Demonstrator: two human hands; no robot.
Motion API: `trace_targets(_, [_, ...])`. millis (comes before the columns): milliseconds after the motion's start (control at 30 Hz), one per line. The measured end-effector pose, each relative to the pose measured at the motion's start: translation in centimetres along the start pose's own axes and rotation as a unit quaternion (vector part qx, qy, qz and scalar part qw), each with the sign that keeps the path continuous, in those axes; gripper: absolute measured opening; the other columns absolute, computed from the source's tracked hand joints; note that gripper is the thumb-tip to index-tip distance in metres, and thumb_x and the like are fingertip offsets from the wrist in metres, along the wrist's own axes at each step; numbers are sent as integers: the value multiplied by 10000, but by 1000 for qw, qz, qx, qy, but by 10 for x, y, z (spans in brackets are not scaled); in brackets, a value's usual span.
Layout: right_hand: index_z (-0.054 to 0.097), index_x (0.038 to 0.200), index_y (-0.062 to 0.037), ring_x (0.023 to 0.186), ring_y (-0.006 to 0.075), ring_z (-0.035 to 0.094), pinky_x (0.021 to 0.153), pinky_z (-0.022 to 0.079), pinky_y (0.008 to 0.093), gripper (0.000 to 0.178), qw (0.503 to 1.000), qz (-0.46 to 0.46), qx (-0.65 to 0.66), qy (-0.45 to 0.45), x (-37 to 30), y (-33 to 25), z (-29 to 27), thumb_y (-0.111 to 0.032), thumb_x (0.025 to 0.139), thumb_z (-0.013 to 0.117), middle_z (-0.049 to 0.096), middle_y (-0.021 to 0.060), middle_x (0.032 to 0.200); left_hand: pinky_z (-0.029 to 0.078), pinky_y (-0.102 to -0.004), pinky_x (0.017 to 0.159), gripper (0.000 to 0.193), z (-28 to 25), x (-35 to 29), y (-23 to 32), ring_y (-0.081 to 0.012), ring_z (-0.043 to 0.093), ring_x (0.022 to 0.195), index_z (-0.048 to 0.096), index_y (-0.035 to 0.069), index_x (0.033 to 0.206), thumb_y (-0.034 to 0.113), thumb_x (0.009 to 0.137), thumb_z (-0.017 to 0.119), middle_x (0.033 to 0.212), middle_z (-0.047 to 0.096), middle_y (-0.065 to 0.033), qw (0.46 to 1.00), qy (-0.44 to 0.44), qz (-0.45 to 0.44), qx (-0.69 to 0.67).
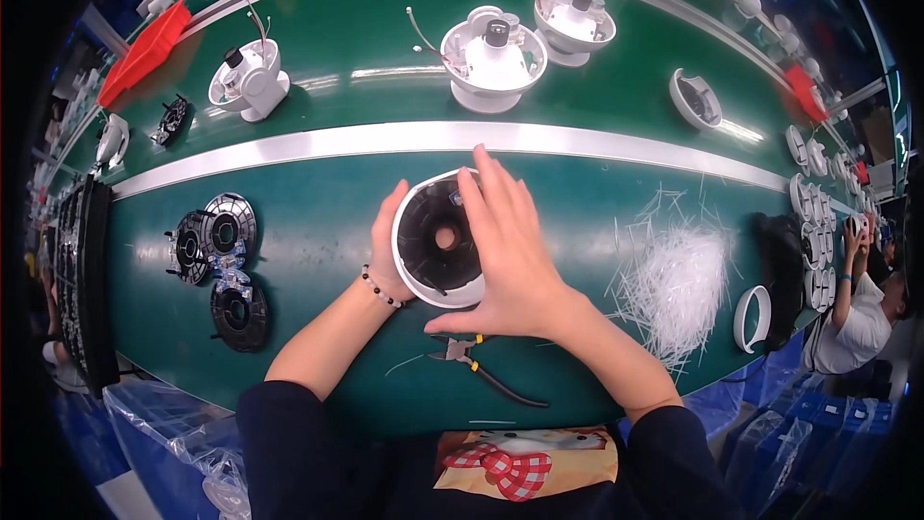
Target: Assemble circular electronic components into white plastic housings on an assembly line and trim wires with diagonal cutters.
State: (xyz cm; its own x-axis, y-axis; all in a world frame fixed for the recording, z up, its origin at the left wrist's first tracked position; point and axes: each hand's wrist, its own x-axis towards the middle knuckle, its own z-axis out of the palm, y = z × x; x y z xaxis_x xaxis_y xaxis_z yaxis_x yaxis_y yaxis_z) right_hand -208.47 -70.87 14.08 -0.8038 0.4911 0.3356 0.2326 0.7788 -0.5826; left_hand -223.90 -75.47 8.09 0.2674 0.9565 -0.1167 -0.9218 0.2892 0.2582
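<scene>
A white round camera housing [405, 281] with a black ribbed inside faces up between my hands over the green work mat. A pinkish spot shows through the hole at its centre. My left hand [385, 248], with a beaded bracelet at the wrist, holds it from the left, its fingers partly hidden. From the right, my right hand [515, 255] grips it, long fingers laid over the rim and thumb below. Just under the right hand lie diagonal cutters [460, 356] with black and yellow handles.
Several black ribbed discs [239, 313] with small circuit boards [232, 274] lie at the left. To the right are a heap of thin clear strips [681, 284] and a white ring [752, 318]. Beyond the metal rail [385, 138] stand white camera units [493, 67]. A co-worker [861, 323] sits far right.
</scene>
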Motion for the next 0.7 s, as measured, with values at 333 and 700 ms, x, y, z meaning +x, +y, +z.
trace_targets(333, [209, 1291, 52, 1165, 383, 281, 961, 274, 448, 1123, 994, 55, 37, 83, 9, -8, 13, -337, 437, 826, 277, 230, 1280, 391, -398, 940, 735, 6, -11, 14, -246, 482, 1082, 396, 61, 1242, 647, 816, 270, 1186, 479, -129, 998, 0, 8, 55])
trace_targets(700, [251, 1259, 35, 1161, 395, 276, 952, 297, 450, 1105, 998, 49, 22, 10, 30, -16, 33, -356, 407, 836, 265, 225, 1272, 445, -388, 869, 700, -5, -29, 37, -239, 533, 1017, 477, 91, 1164, 648, 827, 221, 1116, 543, -92, 997, 44, -28, 55])
